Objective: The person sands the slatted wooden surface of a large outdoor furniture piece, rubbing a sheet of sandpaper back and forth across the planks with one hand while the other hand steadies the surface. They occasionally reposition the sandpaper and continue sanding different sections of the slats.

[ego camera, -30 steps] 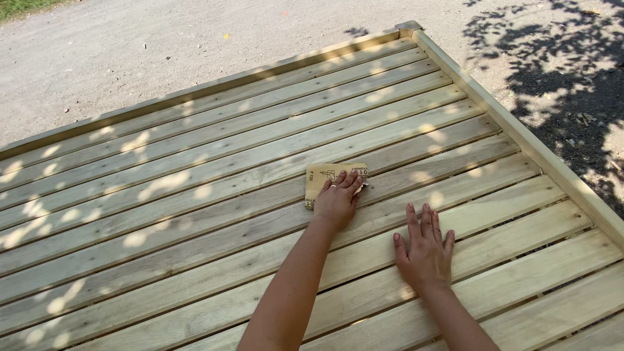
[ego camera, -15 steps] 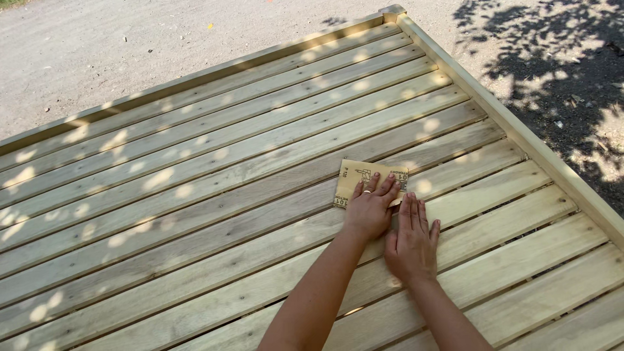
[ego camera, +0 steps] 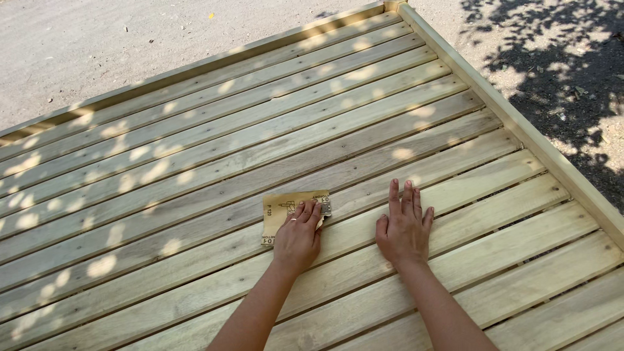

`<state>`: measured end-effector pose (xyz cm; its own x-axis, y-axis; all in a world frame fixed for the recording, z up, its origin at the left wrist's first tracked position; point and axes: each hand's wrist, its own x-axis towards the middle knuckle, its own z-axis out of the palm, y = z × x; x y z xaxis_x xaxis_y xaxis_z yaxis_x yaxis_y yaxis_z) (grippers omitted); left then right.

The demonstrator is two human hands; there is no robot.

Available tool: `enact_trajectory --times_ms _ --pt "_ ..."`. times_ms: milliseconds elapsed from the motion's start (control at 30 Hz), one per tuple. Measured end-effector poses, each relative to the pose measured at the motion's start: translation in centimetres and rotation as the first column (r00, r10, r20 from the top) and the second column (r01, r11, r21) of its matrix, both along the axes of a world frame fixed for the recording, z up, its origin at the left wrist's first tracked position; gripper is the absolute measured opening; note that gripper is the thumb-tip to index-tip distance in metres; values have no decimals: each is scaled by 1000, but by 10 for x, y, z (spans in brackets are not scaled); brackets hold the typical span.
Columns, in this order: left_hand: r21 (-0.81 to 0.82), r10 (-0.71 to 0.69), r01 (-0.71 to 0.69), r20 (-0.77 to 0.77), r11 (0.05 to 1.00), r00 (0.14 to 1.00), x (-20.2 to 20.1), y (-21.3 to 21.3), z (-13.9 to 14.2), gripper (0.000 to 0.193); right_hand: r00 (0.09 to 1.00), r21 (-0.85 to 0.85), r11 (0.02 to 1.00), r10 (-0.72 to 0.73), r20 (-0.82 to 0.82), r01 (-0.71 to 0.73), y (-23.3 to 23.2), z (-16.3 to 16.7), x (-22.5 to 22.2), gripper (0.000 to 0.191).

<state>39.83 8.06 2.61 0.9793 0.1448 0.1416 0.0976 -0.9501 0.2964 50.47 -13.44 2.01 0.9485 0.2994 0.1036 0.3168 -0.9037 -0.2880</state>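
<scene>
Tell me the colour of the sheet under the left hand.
Tan, with dark printed marks; the sheet shows best in the head view.

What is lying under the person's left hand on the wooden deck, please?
A tan sheet of sandpaper lies flat under the left hand, on the deck boards. The palm covers its lower right part, so that corner cannot be seen.

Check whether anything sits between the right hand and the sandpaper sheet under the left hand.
Nothing visible does. Only bare planks separate the right hand, flat on the wood, from the sandpaper sheet pressed under the left hand.
</scene>
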Motion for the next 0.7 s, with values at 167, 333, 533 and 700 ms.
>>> enact_trajectory --times_ms 167,333,533,700 --pt "-125 -123 135 95 983 988 96 -75 -9 53 1000 23 1000 -20 15 20 -1 -3 3 84" --pt "-100 -30 39 95 994 995 83 -51 -33 59 999 135 990 -49 20 46 -3 -4 2 81" --pt "66 510 -506 -146 860 848 -24 134 12 62 993 -128 987 -107 -42 101 3 -2 3 69" --pt "68 252 -244 -152 967 956 55 81 -4 69 994 -137 986 -104 -34 98 5 1 2 70"
